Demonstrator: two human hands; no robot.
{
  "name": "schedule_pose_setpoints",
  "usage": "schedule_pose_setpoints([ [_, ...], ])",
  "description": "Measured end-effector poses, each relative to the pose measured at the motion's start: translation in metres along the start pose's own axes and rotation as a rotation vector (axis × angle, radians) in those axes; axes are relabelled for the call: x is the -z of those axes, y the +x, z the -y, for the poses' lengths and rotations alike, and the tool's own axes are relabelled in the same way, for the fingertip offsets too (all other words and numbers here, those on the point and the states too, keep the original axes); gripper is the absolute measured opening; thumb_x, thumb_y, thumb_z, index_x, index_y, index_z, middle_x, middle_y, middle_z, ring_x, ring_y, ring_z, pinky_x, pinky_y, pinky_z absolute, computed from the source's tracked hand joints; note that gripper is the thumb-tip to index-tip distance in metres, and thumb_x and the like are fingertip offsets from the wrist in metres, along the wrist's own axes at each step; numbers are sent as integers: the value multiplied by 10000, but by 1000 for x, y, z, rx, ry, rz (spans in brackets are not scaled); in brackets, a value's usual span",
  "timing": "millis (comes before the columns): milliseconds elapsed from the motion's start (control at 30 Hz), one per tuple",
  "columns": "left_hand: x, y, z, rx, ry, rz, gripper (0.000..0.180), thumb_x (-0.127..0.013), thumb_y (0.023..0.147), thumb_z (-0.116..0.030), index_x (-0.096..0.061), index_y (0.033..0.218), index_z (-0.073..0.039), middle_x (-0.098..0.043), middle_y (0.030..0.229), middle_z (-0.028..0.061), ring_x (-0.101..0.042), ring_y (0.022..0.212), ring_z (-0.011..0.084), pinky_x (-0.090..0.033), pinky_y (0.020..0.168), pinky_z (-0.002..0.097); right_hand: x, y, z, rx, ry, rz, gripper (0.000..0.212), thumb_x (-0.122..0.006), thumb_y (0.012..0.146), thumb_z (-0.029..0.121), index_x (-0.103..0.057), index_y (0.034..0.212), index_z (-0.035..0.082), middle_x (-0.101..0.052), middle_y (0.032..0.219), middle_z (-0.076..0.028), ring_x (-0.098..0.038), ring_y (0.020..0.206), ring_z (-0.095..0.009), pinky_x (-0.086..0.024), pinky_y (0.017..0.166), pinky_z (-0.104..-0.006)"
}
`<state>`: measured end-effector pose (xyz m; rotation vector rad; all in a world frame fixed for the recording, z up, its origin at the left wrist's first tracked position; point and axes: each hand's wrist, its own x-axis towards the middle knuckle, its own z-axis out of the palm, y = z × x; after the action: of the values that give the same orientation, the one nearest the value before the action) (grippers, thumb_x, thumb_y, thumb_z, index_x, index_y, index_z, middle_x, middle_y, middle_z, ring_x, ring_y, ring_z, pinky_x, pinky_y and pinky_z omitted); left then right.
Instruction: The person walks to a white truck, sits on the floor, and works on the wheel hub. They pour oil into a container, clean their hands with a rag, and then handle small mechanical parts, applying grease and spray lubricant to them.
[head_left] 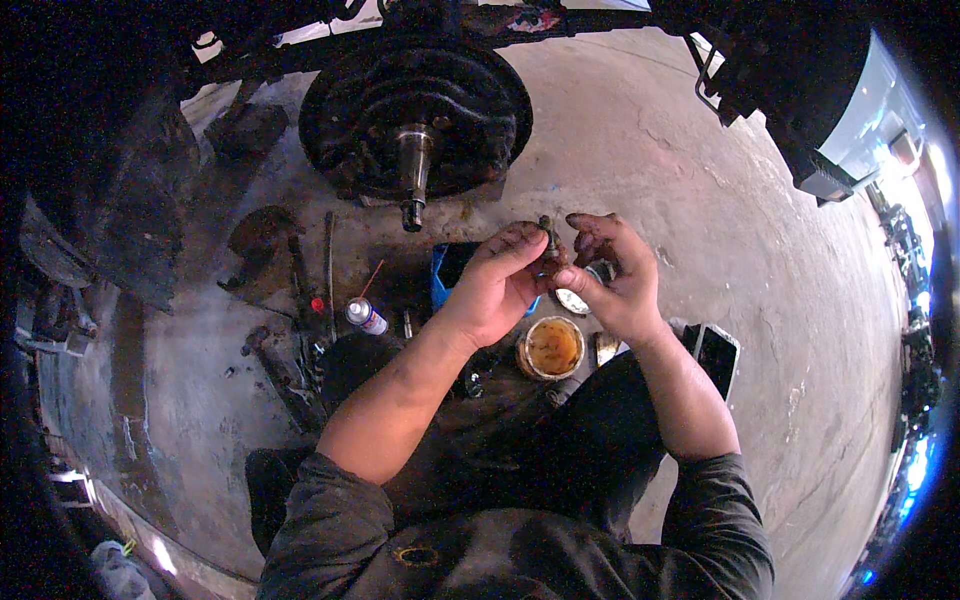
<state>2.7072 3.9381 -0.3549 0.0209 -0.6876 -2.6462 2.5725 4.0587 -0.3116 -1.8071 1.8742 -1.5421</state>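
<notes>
My left hand (506,272) pinches a small dark, greasy metal part (547,230) between thumb and fingers; it looks like a short pin or bolt, but its exact kind is unclear. Close beside it, my right hand (620,270) has its thumb and blackened fingertips apart, with nothing visible between them. Its thumb tip lies near or against the left fingers. Under the hands stands an open round tub of amber grease (553,348). A pale round lid or tin (573,299) sits just beyond it, partly hidden by my right hand.
Ahead is a vehicle's wheel hub with a bare spindle (413,170) and dark backing plate (335,130). A blue-edged tray (438,282) is partly behind my left hand. Left of it stands a spray can (366,316) with a red straw. Dark tools (285,375) lie on the concrete floor (800,330).
</notes>
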Motion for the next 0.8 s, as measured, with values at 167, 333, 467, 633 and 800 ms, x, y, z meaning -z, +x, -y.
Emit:
schedule_pose_setpoints([
  [167, -6, -2, 3, -9, 80, -55, 66, -628, 938, -122, -640, 985, -77, -658, 936, 27, -622, 872, 137, -505, 788, 294, 1, 1, 7, 47, -68, 16, 639, -864, 704, 290, -609, 1217, 7, -604, 954, -81, -588, 840, -170, -483, 739, -288],
  [333, -4, -1, 4, -16, 137, -29, 93, -636, 939, -140, -648, 997, -68, -656, 955, 23, -614, 884, 121, -500, 788, 292, 0, 1, 3, 118, -158, -4, 638, -878, 672, 303, -630, 1184, 14, -630, 946, -93, -609, 814, -184, -494, 728, -302],
  [467, -5, -3, 3, 25, 144, -35, 124, -626, 949, -157, -653, 1021, -58, -654, 961, 25, -615, 881, 126, -508, 822, 311, -1, 0, 5, 94, -142, -52, 600, -886, 661, 264, -640, 1149, 16, -643, 926, -95, -630, 793, -195, -509, 713, -304],
  [633, -5, -5, 5, -36, 122, 29, 144, -613, 956, -151, -653, 1029, -33, -658, 954, 38, -619, 885, 132, -512, 865, 326, -2, 3, 6, 138, -200, -133, 560, -896, 639, 219, -658, 1107, 22, -652, 927, -113, -657, 793, -224, -533, 691, -308],
  [800, -5, -6, 6, -49, 114, -13, 149, -619, 948, -125, -649, 1038, -10, -662, 949, 55, -626, 890, 135, -509, 863, 314, -4, 1, 9, 151, -249, -166, 554, -896, 633, 203, -666, 1105, 27, -657, 948, -118, -664, 815, -230, -536, 692, -309],
])
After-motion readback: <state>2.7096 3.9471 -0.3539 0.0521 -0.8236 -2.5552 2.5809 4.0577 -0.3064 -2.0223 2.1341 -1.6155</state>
